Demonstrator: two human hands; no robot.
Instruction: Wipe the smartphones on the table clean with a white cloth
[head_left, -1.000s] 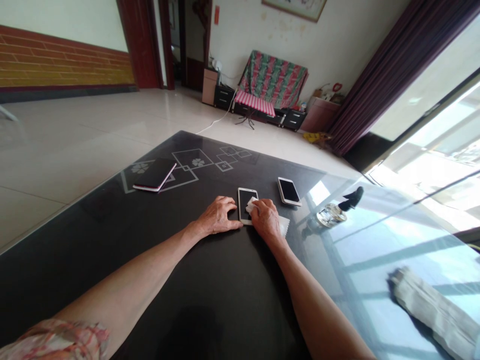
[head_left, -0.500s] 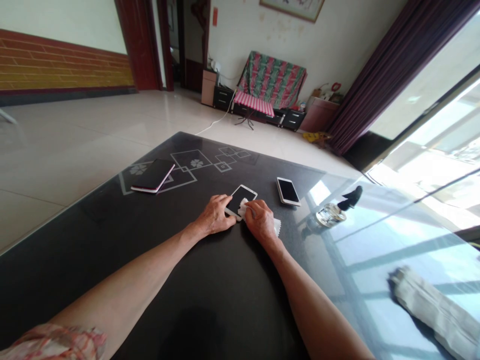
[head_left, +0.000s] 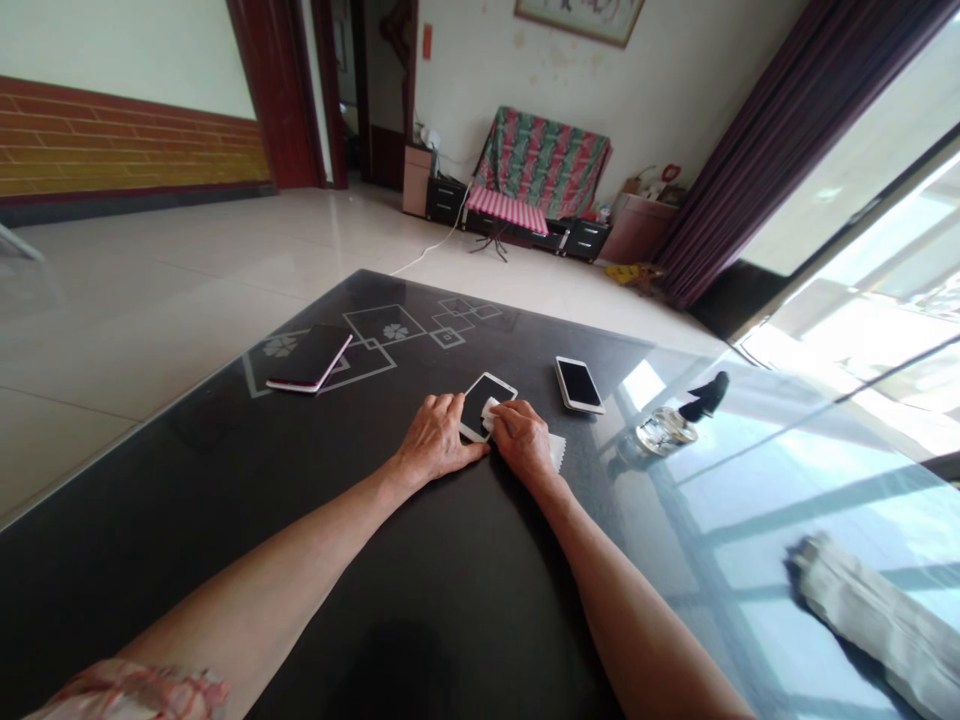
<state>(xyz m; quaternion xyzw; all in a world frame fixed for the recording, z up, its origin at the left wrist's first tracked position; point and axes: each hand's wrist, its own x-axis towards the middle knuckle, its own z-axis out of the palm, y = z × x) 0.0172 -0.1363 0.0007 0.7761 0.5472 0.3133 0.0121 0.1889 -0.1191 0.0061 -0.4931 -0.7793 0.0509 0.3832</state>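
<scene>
A white-framed phone [head_left: 478,404] with a dark screen lies on the black table [head_left: 300,480]. My left hand [head_left: 436,440] grips its left side and near edge, thumb along the bottom. Bunched in my closed right hand [head_left: 521,438] is a white cloth [head_left: 557,450], one part pressed on the phone's screen and a jagged-edged part sticking out to the right of the hand. To the right lies a second white phone [head_left: 579,384], its dark screen facing up.
A dark notebook [head_left: 310,357] lies at the table's left. Right of the phones is a clear glass bottle [head_left: 666,431] with a black top. A grey folded cloth [head_left: 877,605] lies at the lower right. Beyond the table stands a small striped table [head_left: 508,209].
My left hand has shifted slightly on the phone, its thumb now reaching further right along the near edge. The cloth under my right fingers has moved slightly on the screen.
</scene>
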